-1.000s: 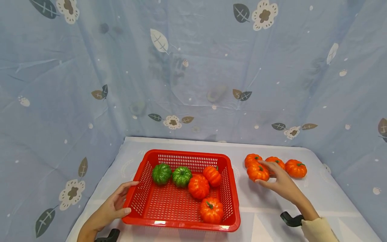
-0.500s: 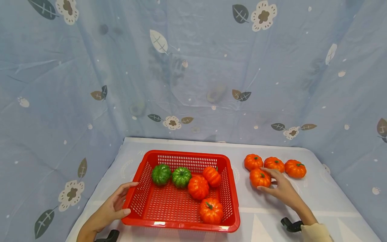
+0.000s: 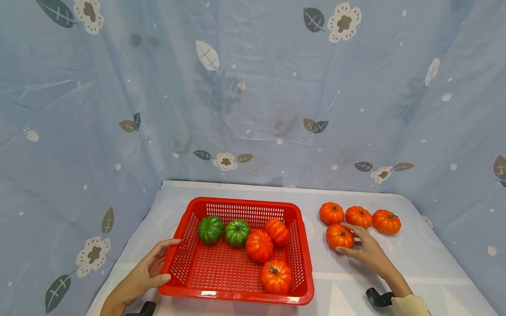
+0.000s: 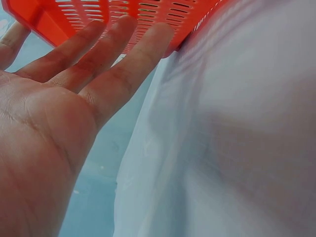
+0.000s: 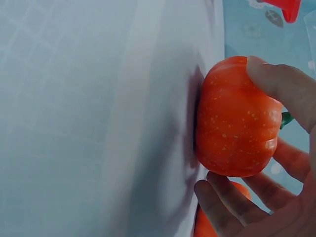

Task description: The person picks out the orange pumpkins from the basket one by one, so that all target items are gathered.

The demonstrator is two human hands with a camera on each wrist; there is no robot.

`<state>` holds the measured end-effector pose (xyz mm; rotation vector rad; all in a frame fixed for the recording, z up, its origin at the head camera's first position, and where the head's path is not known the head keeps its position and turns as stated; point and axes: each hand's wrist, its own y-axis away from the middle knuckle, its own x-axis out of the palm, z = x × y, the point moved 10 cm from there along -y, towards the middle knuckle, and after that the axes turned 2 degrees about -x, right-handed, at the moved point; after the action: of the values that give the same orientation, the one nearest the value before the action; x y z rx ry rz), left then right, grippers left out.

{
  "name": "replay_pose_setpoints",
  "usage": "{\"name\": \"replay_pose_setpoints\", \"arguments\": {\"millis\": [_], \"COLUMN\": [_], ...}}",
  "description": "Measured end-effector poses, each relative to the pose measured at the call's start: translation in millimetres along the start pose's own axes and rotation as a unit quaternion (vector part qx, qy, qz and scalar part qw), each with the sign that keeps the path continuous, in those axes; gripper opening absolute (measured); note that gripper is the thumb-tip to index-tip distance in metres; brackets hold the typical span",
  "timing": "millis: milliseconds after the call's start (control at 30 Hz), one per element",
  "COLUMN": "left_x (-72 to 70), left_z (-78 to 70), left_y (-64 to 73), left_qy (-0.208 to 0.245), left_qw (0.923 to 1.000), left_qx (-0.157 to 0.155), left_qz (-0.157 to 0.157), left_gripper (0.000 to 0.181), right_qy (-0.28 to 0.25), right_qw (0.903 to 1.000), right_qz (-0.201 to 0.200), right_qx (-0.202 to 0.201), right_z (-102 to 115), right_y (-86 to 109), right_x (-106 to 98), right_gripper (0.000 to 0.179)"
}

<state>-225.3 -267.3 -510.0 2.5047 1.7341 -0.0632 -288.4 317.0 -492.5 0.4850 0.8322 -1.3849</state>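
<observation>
My right hand (image 3: 368, 251) holds an orange toy pumpkin (image 3: 338, 237) between thumb and fingers, low at the tabletop. In the right wrist view the thumb lies on one side of this pumpkin (image 5: 234, 118) and the fingertips meet its opposite side. My left hand (image 3: 141, 270) touches the left side of a red perforated plastic basket (image 3: 233, 295), thumb near its front corner. Seen from the left wrist, the left fingers (image 4: 121, 79) reach out fairly straight against the basket wall. Two green pumpkins (image 3: 211, 229) and three orange pumpkins (image 3: 276, 276) lie inside the basket.
Three more orange pumpkins (image 3: 359, 217) sit in a row on the table, just behind the held one. A light patterned cloth covers the table (image 3: 340, 285). Blue patterned curtains (image 3: 253, 109) enclose the back and both sides.
My right hand has brought its pumpkin slightly toward me and down, away from the back row, which shows more fully now. The left hand and basket keep their places.
</observation>
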Motion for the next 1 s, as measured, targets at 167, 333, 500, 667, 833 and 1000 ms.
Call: {"name": "replay_pose_setpoints", "arguments": {"millis": [167,333,500,667,833,1000], "left_x": [0.3,1.8,1.4,-1.1,-1.3,0.1], "left_z": [-1.5,-3.2,-1.3,2.8,3.7,1.0], "left_y": [0.1,0.2,0.9,0.6,0.0,-0.1], "left_qy": [-0.002,-0.002,0.002,-0.002,0.001,0.003], "left_qw": [1.0000,1.0000,1.0000,0.9999,0.9999,1.0000], "left_qx": [-0.001,0.006,0.003,-0.010,-0.008,0.000], "left_qz": [-0.005,-0.001,-0.001,-0.011,-0.009,-0.002], "left_gripper": [0.077,0.077,0.077,0.079,0.078,0.077], "right_qy": [0.003,0.002,-0.006,-0.009,-0.006,-0.003], "right_qw": [1.0000,0.9998,0.9996,0.9971,0.9974,0.9974], "right_qz": [0.006,0.018,0.006,-0.015,0.000,0.014], "right_qx": [-0.002,0.003,-0.026,-0.074,-0.072,-0.071], "right_z": [2,4,17,39,58,77], "right_y": [-1.1,0.0,-1.2,-7.8,-14.7,-24.0], "right_x": [0,1,-7,-19,-22,-21], "right_gripper": [0.078,0.073,0.063,0.054,0.055,0.059]}}
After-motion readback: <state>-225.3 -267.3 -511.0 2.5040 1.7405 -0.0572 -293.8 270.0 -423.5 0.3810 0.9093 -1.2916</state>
